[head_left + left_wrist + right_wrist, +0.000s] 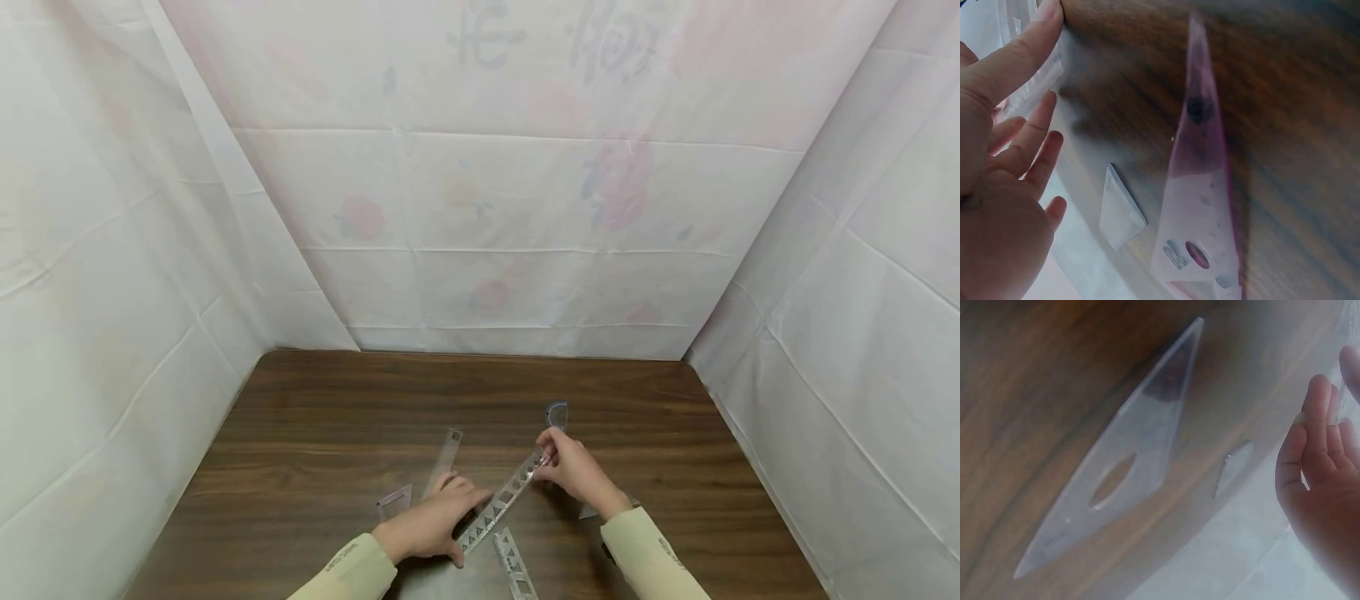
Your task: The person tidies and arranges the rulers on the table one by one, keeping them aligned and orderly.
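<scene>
A clear stencil ruler [498, 506] with triangle and round cut-outs slants up to the right between both hands. My right hand [576, 472] pinches its upper end between thumb and fingers. At the lower end, my left hand [435, 518] holds it by the edge with thumb and index finger. Below it lies a second stencil piece [514, 565]. A clear straight ruler [447, 450] shows behind the left fingers, and a pink set square [1194, 206] lies beside that hand. Partly covered by my right wrist in the head view is a clear set square [1147, 425].
A small protractor [557, 414] lies beyond my right hand. The dark wooden table [315, 433] has white cloth hangings [480, 208] on its back, left and right sides. Small clear pieces show in the left wrist view [1121, 209] and right wrist view [1233, 470].
</scene>
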Demonstrator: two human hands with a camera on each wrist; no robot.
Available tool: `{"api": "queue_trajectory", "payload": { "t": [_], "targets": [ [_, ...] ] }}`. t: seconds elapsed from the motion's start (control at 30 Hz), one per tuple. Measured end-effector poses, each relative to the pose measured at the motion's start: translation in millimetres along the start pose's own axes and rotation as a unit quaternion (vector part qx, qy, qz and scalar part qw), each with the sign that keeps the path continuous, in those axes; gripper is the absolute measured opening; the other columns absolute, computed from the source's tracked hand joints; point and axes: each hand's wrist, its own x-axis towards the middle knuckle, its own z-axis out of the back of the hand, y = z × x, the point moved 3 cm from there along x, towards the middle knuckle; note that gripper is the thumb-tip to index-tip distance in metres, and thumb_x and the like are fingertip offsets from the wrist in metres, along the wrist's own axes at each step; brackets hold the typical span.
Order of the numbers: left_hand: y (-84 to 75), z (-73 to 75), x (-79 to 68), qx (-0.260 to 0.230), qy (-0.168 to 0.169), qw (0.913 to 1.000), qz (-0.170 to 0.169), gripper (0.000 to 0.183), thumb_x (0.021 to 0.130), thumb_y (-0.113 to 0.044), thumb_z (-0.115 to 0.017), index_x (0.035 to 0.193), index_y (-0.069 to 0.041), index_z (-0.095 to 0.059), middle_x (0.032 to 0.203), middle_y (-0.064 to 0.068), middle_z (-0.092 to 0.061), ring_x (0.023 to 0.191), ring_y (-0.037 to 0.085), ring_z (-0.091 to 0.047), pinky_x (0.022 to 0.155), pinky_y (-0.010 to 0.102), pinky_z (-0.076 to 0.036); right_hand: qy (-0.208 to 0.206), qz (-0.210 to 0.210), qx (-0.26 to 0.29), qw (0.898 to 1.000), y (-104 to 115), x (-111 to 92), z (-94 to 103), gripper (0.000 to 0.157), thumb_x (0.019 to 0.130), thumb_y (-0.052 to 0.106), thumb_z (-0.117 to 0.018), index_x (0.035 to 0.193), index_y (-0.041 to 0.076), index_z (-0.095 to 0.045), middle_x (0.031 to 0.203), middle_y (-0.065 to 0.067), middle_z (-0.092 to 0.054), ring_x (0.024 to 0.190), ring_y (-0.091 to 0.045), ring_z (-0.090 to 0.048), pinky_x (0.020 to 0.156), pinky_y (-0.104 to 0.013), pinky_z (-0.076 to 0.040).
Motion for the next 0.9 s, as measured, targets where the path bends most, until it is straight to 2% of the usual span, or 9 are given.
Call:
{"api": "queue_trajectory", "payload": {
  "t": [0.07, 0.17, 0.33, 0.43, 0.57, 0.7, 0.8, 0.9],
  "targets": [
    [0.2, 1.6, -0.1, -0.012, 0.003, 0.9999, 0.002, 0.096, 0.066, -0.034, -0.096, 0.148, -0.013, -0.050, 0.114, -0.012, -0.062, 0.119, 0.006, -0.051, 0.115, 0.044, -0.032, 0.002, -0.001, 0.004, 1.000, 2.1, 0.2, 2.4, 0.042, 0.084, 0.010, -0.084, 0.117, 0.007, -0.059, 0.089, 0.000, -0.062, 0.076, -0.009, -0.056, 0.066, -0.022, -0.048],
    [0.2, 4.8, -0.1, -0.015, 0.001, 0.9999, 0.004, 0.095, 0.068, -0.032, -0.096, 0.149, -0.013, -0.050, 0.110, -0.012, -0.060, 0.112, 0.004, -0.050, 0.110, 0.041, -0.034, 0.001, 0.000, 0.004, 1.000, 5.4, 1.3, 6.9, 0.042, 0.085, 0.010, -0.084, 0.118, 0.009, -0.058, 0.090, 0.001, -0.062, 0.077, -0.009, -0.056, 0.068, -0.022, -0.048],
    [-2.1, 13.1, 0.4, -0.004, -0.009, 0.9999, 0.008, 0.098, 0.069, -0.031, -0.095, 0.154, -0.012, -0.048, 0.120, -0.010, -0.059, 0.111, 0.006, -0.051, 0.108, 0.039, -0.038, -0.016, 0.007, 0.008, 1.000, 12.4, 4.6, 17.2, 0.043, 0.085, 0.011, -0.084, 0.121, 0.011, -0.060, 0.092, 0.002, -0.062, 0.079, -0.007, -0.057, 0.070, -0.022, -0.048],
    [-3.7, 21.7, 1.4, -0.018, -0.008, 0.9997, 0.014, 0.099, 0.071, -0.031, -0.094, 0.156, -0.012, -0.046, 0.120, -0.009, -0.057, 0.106, 0.006, -0.049, 0.101, 0.033, -0.041, -0.026, 0.015, 0.010, 0.999, 16.9, 7.1, 24.0, 0.043, 0.085, 0.013, -0.084, 0.122, 0.012, -0.061, 0.093, 0.003, -0.062, 0.080, -0.007, -0.058, 0.072, -0.022, -0.049],
    [-4.2, 34.0, 4.1, -0.060, -0.003, 0.9981, 0.011, 0.100, 0.073, -0.027, -0.093, 0.157, -0.010, -0.042, 0.117, -0.007, -0.054, 0.093, 0.004, -0.045, 0.085, 0.022, -0.044, -0.034, 0.036, 0.019, 0.999, 22.7, 10.0, 33.8, 0.044, 0.086, 0.014, -0.083, 0.125, 0.013, -0.062, 0.095, 0.001, -0.064, 0.083, -0.007, -0.060, 0.075, -0.023, -0.052],
    [-3.6, 45.3, 6.3, -0.116, 0.000, 0.9932, 0.002, 0.098, 0.077, -0.017, -0.090, 0.159, -0.007, -0.038, 0.115, -0.004, -0.053, 0.089, 0.001, -0.050, 0.076, 0.016, -0.047, -0.038, 0.049, 0.034, 0.997, 28.9, 13.3, 43.8, 0.047, 0.088, 0.014, -0.082, 0.130, 0.011, -0.061, 0.098, -0.002, -0.065, 0.084, -0.007, -0.061, 0.075, -0.024, -0.053],
    [-3.5, 54.2, 7.2, -0.146, 0.000, 0.9892, 0.001, 0.098, 0.079, -0.014, -0.089, 0.160, -0.007, -0.036, 0.115, -0.004, -0.053, 0.090, -0.001, -0.055, 0.077, 0.017, -0.050, -0.041, 0.053, 0.043, 0.997, 33.9, 16.2, 50.3, 0.048, 0.089, 0.015, -0.081, 0.133, 0.011, -0.062, 0.100, -0.004, -0.066, 0.085, -0.008, -0.061, 0.076, -0.024, -0.053],
    [-3.1, 62.5, 8.8, -0.163, -0.003, 0.9866, 0.002, 0.100, 0.077, -0.016, -0.090, 0.160, -0.008, -0.035, 0.114, -0.005, -0.058, 0.090, -0.002, -0.058, 0.083, 0.023, -0.054, -0.045, 0.061, 0.046, 0.996, 39.6, 19.0, 55.8, 0.049, 0.090, 0.015, -0.080, 0.135, 0.014, -0.062, 0.102, -0.006, -0.067, 0.087, -0.009, -0.063, 0.077, -0.025, -0.054]
  ]
}}
